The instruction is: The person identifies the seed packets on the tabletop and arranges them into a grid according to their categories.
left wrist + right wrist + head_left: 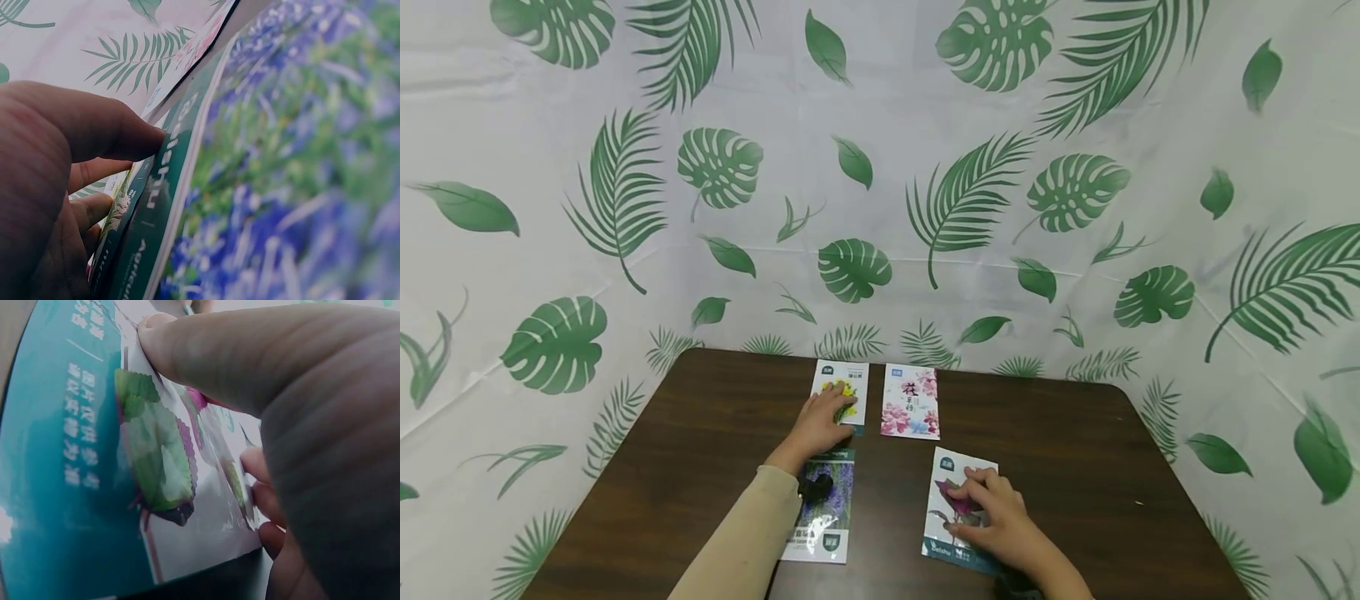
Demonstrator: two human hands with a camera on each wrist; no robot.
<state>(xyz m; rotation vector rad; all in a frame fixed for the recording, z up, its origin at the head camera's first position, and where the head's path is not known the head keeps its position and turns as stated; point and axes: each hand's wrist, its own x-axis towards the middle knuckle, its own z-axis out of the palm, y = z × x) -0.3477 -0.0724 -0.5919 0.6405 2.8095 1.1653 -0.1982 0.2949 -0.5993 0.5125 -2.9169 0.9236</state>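
Observation:
My left hand (822, 421) lies over a seed packet with yellow flowers (855, 371) at the back of the table, fingers spread on its face. Under that wrist is a lavender seed packet (830, 508), its print upside down; in the left wrist view its purple blooms (300, 156) fill the right side, close to the thumb (119, 131). On the right, my right hand (1000, 517) grips a seed packet with a purple plant (938, 500), thumb and fingers bent on its front. The right wrist view shows this packet's teal bottom band (50, 475) and a green leaf (153, 444).
A white seed packet with pink blossoms (910, 402) lies on the table between the hands, near the back edge. The dark wooden table (1075, 442) meets a white cloth printed with green leaves (880, 200) behind and at both sides.

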